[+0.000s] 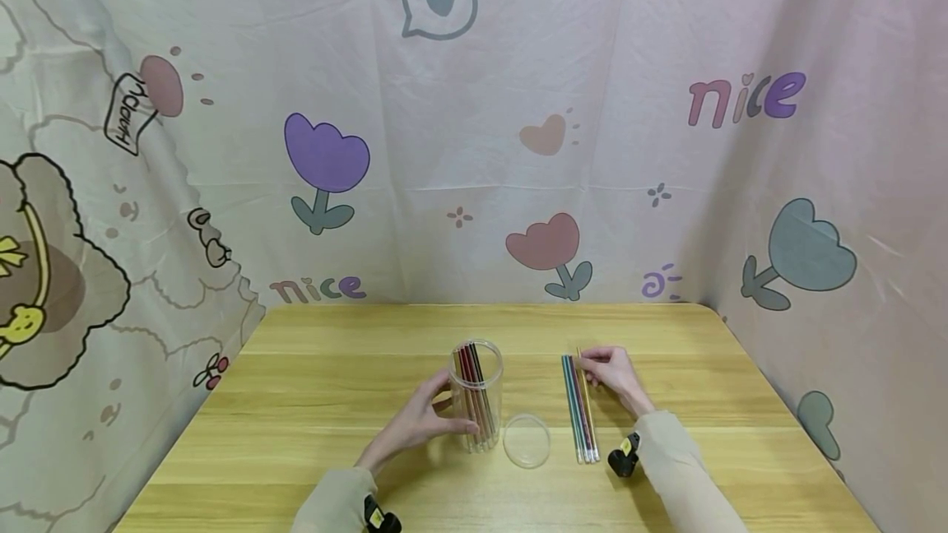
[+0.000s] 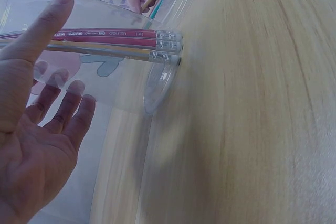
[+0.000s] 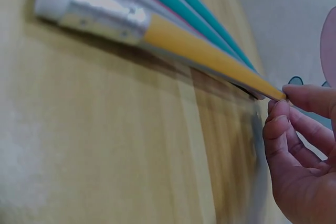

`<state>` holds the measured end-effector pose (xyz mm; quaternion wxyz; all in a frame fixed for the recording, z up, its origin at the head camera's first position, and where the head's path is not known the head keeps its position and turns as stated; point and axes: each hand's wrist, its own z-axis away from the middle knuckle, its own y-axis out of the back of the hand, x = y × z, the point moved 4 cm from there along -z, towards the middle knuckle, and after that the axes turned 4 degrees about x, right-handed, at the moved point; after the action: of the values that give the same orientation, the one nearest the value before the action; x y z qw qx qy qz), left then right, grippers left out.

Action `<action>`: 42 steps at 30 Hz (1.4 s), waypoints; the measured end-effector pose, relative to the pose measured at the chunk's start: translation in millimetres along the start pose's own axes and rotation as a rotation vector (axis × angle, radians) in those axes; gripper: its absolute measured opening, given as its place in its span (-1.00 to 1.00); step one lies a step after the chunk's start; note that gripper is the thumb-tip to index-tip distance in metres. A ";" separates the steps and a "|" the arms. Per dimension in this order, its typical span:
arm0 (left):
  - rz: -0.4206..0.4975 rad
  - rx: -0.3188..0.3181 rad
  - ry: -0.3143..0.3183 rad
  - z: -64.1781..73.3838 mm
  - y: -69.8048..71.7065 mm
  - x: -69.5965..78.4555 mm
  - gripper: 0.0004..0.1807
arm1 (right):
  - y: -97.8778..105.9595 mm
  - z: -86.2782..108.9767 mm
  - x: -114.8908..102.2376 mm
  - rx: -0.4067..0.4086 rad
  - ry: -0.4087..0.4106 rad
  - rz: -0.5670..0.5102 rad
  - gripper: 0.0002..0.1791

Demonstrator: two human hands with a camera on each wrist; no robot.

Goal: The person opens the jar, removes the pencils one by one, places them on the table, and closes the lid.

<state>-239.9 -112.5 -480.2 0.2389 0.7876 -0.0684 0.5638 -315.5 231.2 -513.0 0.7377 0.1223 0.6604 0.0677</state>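
Note:
My left hand (image 1: 424, 418) grips a clear plastic jar (image 1: 495, 401) that stands upright on the table, thumb on the near side. Inside the jar, several pencils (image 1: 474, 393) lean together, with their eraser ends down in the left wrist view. My right hand (image 1: 611, 370) pinches a yellow pencil (image 3: 205, 56) near its far end between thumb and forefinger. The eraser end of that pencil points back toward me. Just left of it lie several more pencils (image 1: 572, 401) side by side, two of them teal. Fingers (image 2: 79, 108) of my left hand curve around the jar's far side.
A round clear lid (image 1: 527, 441) lies flat between the jar and the row of pencils. The wooden table (image 1: 311, 368) ends at a patterned cloth (image 1: 444, 146) hung behind it and along its sides.

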 end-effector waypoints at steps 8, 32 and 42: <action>-0.004 -0.001 -0.003 0.1 0.0 0.1 -0.14 | -1.8 -1.9 3.1 0.019 0.010 0.072 -0.70; 0.004 0.006 0.018 0.4 0.3 -0.5 -0.10 | -4.8 -1.8 5.9 0.045 0.033 0.136 -0.72; 0.007 0.007 0.028 0.3 0.0 -1.2 -0.10 | -6.5 -1.2 4.6 0.064 0.059 0.151 -0.74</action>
<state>-240.1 -112.9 -481.4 0.2349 0.7803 -0.0658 0.5758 -316.6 226.2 -519.3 0.7066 0.1933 0.6725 0.1054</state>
